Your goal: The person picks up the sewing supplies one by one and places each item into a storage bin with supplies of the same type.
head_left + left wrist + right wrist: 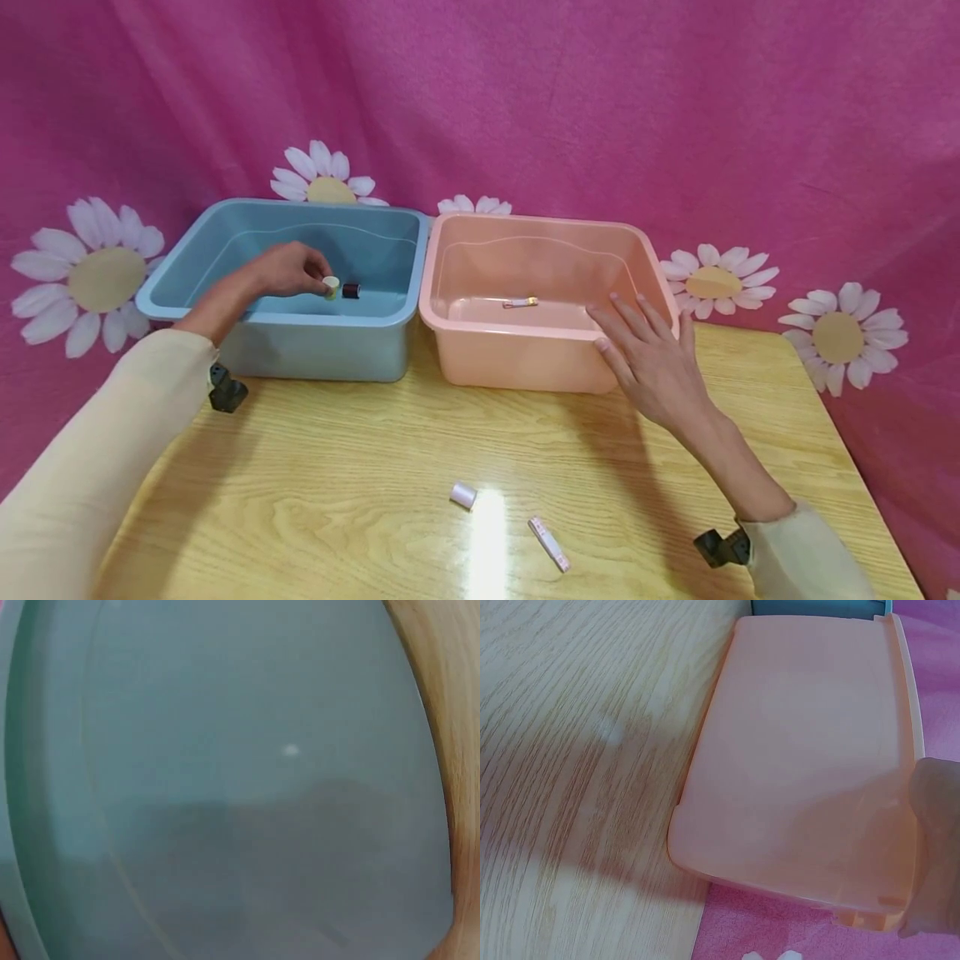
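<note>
Your left hand (288,268) is pinching a yellow spool (332,285), right hand (660,367) spread, two things (351,291) in tubs (281,318), pale spool (463,496) and strip (549,543) waiting.

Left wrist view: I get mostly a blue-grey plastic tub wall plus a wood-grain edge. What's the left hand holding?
Observer: Head view: the left hand pinches a small, pale yellowish piece, too small to identify surely.

Operator: Anything lying in the blue-grey plastic tub?

Observer: Yes, a small dark brown cylinder, just right of the pinched piece in the picture.

Operator: Right hand?

Observer: Empty, its spread fingers reaching over the near rim of a salmon-pink plastic tub.
</note>
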A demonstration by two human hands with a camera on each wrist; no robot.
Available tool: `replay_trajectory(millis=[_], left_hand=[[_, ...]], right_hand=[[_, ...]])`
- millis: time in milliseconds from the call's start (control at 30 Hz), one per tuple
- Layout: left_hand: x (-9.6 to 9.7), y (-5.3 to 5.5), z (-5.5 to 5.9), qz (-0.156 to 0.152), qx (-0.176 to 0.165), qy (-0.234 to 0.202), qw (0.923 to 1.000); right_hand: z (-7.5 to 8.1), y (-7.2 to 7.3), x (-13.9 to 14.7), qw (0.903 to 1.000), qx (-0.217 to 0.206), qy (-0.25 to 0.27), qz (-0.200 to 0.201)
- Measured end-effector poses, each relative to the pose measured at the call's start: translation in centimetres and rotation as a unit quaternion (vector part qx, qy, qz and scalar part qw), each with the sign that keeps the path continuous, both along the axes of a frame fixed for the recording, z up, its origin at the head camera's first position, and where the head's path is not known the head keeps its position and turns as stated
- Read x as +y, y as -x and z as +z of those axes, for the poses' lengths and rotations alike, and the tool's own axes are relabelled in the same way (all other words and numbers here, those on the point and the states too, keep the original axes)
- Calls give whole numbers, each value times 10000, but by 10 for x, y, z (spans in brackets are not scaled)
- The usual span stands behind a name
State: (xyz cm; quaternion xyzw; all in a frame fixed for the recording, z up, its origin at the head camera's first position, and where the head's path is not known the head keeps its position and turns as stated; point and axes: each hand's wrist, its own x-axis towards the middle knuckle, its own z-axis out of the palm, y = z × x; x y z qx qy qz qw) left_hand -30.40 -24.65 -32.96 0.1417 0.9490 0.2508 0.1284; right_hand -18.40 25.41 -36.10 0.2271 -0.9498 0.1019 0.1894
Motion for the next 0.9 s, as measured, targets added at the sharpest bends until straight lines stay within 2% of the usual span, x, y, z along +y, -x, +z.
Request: replay_trajectory(millis=[100, 433, 700, 900], left_hand=[[2, 2, -2, -160, 13, 213, 9996], [5, 2, -3, -255, -86, 666, 9974], [7, 1, -3, -119, -206, 700, 9973], [7, 2, -4, -175, -188, 748, 9969]], right_hand=[[0, 0, 0, 10000, 20, 13, 1], [0, 0, 0, 10000, 63, 30, 13], [-1, 0, 0, 10000, 62, 32, 14], [-1, 1, 0, 10000, 67, 17, 9]])
